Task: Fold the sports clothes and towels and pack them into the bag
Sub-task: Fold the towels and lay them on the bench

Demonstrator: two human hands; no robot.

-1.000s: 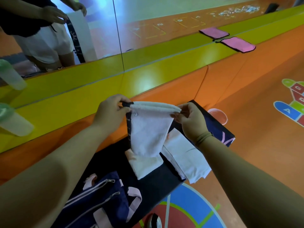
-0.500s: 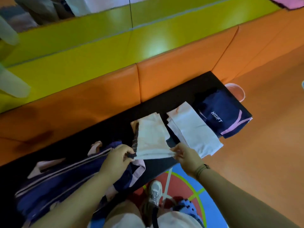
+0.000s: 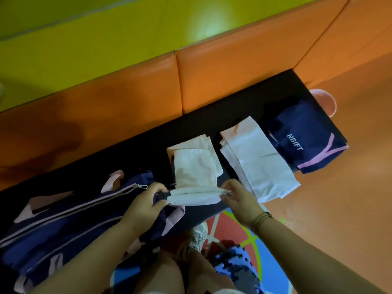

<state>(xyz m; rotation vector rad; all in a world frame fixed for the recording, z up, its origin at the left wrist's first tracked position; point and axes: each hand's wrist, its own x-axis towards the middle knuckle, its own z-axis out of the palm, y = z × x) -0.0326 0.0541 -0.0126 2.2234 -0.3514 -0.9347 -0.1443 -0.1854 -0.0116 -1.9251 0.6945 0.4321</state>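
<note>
Pinching opposite ends of a soft, folded white towel, the left hand and right hand hold it at the desk's front edge, beside a navy duffel bag; its contents are hidden.

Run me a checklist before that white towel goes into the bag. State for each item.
1. Left hand grip: pinches one end of the white towel. Ok.
2. Right hand grip: pinches the other end. Ok.
3. Fold: the towel's near edge is doubled over between the hands and the rest lies flat on the black bench. Ok.
4. Navy bag open to receive: zips show, but no opening can be made out. Cannot tell.
5. Other pieces ready: the white garment and the navy shorts lie folded on the bench. Ok.
</note>
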